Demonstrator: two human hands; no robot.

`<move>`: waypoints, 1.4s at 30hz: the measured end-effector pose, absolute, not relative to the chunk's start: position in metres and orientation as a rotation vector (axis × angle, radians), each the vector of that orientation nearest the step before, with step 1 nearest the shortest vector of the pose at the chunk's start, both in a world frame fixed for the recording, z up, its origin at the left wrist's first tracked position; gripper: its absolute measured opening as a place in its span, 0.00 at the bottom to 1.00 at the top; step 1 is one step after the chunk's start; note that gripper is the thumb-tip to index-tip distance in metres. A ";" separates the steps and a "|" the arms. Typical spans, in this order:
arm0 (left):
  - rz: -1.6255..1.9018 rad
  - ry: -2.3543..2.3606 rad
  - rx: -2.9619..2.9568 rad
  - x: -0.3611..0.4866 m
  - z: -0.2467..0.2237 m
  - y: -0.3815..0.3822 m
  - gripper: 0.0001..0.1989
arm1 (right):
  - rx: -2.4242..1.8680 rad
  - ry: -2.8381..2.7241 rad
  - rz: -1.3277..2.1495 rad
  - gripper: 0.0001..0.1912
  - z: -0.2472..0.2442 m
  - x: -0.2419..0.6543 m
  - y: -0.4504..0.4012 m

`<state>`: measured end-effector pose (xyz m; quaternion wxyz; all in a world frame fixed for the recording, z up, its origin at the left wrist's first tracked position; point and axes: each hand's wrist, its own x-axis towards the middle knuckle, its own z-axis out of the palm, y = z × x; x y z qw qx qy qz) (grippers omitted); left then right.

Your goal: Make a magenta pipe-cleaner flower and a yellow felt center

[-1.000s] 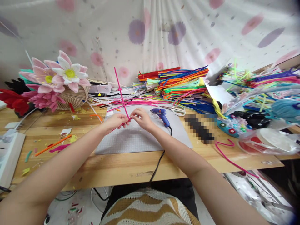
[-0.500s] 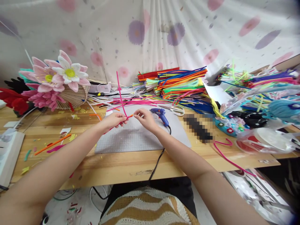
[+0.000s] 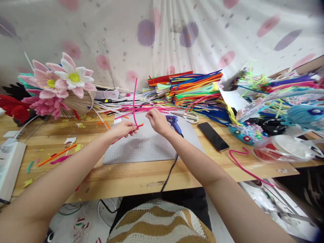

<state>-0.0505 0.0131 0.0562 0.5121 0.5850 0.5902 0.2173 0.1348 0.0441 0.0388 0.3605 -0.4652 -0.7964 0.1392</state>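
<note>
Pinching the pink stem (image 3: 134, 104) between the fingers of your left hand (image 3: 123, 129), you have it over the grey mat (image 3: 149, 150), long end standing up, a short orange tip (image 3: 141, 125) poking out beside the grip. Your right hand (image 3: 157, 121) hangs apart from it, fingers curled together; I can't tell whether anything sits between them.

Here's the risk: that one pinch looks like all the support there is, so a loosened grip could let the orange tip slide or the upright stem swing round. And mind the blue glue gun (image 3: 174, 124)! Your right hand covers its nose, and if it's hot, a careless backward move could mean a burn. Its black cord (image 3: 170, 172) runs beneath your right forearm and over the front edge of the tabletop (image 3: 121, 180), so a snag could drag the gun along.

Look wider: scissors (image 3: 191, 117) lie just behind the gun, a phone (image 3: 213, 136) rests to the right, bundled stems (image 3: 194, 88) crowd the back, and petalled flowers (image 3: 74, 77) fill the left.
</note>
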 end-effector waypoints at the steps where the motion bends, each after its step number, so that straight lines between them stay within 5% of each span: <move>1: 0.529 1.422 1.409 -0.051 0.058 0.013 0.11 | -1.243 -1.950 0.408 0.06 0.037 0.137 0.046; 10: 0.551 1.432 1.488 -0.053 0.064 0.014 0.10 | -1.027 -1.457 1.760 0.07 0.017 0.124 0.029; 30: 0.575 1.506 1.462 -0.056 0.062 0.015 0.09 | -1.038 -1.255 1.769 0.03 0.015 0.124 0.030; 42: 0.581 1.600 1.428 -0.052 0.071 0.016 0.07 | -1.080 -1.580 1.617 0.13 -0.017 0.162 0.028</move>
